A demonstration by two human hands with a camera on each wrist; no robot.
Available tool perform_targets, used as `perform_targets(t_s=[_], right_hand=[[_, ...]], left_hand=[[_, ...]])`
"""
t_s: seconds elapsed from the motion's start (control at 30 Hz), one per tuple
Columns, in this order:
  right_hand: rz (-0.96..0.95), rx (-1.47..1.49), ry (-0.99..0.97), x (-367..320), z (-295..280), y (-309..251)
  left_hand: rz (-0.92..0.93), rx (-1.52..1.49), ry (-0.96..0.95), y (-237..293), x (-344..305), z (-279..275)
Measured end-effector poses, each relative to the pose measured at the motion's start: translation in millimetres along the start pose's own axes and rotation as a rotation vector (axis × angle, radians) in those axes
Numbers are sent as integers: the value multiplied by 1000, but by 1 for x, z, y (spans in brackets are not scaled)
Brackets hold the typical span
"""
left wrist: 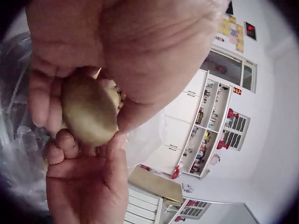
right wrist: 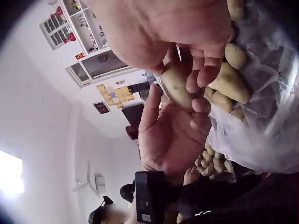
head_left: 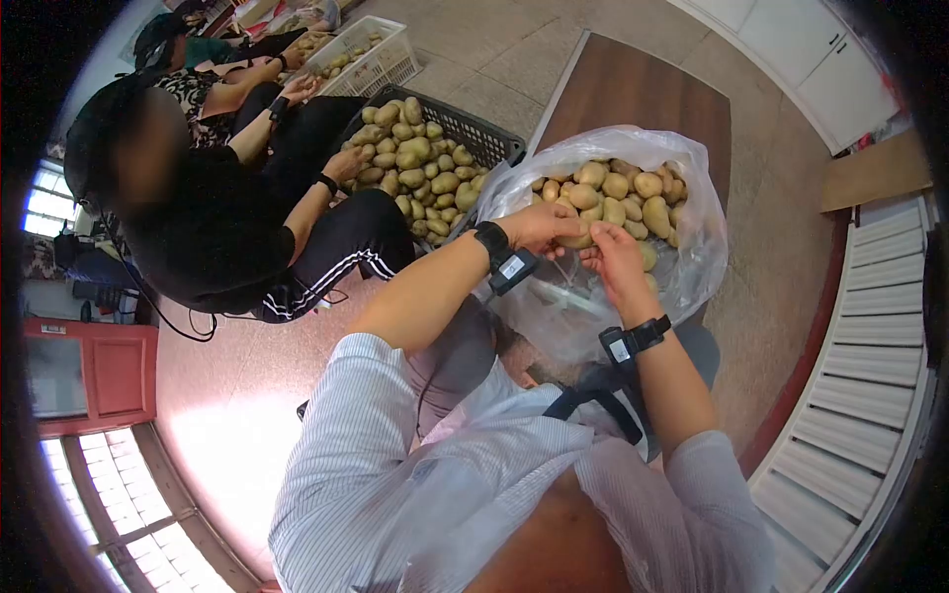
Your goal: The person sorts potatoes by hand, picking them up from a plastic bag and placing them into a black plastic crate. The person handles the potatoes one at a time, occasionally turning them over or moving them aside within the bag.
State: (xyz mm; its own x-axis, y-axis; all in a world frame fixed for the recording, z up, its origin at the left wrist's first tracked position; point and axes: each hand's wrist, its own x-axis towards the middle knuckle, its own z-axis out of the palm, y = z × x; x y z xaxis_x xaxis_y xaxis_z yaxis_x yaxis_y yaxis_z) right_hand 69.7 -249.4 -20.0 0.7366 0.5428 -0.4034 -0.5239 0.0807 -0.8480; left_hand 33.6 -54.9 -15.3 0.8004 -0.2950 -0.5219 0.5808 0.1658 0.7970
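A potato (left wrist: 88, 112) is held between both hands, low over an open clear plastic bag (head_left: 707, 242) of potatoes. My left hand (head_left: 542, 227) grips it from one side with thumb and curled fingers. From the other side my right hand (head_left: 620, 265) holds it, fingertips meeting those of the left. In the right wrist view the pale skin of the potato (right wrist: 176, 88) shows between the two hands. Several loose potatoes (head_left: 613, 188) are heaped in the bag just beyond the hands.
A black crate (head_left: 474, 117) full of potatoes stands left of the bag, with a seated person's hand (head_left: 344, 164) in it. Farther back are a white crate (head_left: 400, 54) and another person. A brown board (head_left: 633, 94) lies behind the bag; a white radiator (head_left: 850, 395) lines the right wall.
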Motion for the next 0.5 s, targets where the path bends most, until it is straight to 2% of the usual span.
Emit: perform_targets(t_s=[0.07, 0.13, 0.17, 0.23, 0.27, 0.33, 0.37, 0.4, 0.47, 0.5], right_hand=[[-4, -20, -5, 1, -4, 2], [-177, -294, 97, 8, -15, 11], [-179, -294, 97, 11, -24, 16], [-464, -728, 217, 13, -46, 23], [-470, -725, 219, 10, -53, 21], [-614, -1212, 365, 3, -65, 17], [-617, -1209, 368, 2, -74, 20], [-639, -1288, 385, 2, -82, 24], [-665, -1364, 406, 1, -90, 31], [-628, -1414, 403, 0, -91, 33]], left_hand=[[11, 48, 7, 2, -4, -3], [80, -42, 42, 7, -10, -5], [81, -41, 42, 8, -12, -9], [145, -158, 128, 11, -15, -18], [148, -152, 128, 11, -16, -26], [244, -289, 101, 12, -18, -43], [254, -333, 207, 14, -23, -45], [255, -329, 207, 8, -20, -59], [357, -425, 340, 3, -20, -80], [347, -483, 447, 1, -21, -86]])
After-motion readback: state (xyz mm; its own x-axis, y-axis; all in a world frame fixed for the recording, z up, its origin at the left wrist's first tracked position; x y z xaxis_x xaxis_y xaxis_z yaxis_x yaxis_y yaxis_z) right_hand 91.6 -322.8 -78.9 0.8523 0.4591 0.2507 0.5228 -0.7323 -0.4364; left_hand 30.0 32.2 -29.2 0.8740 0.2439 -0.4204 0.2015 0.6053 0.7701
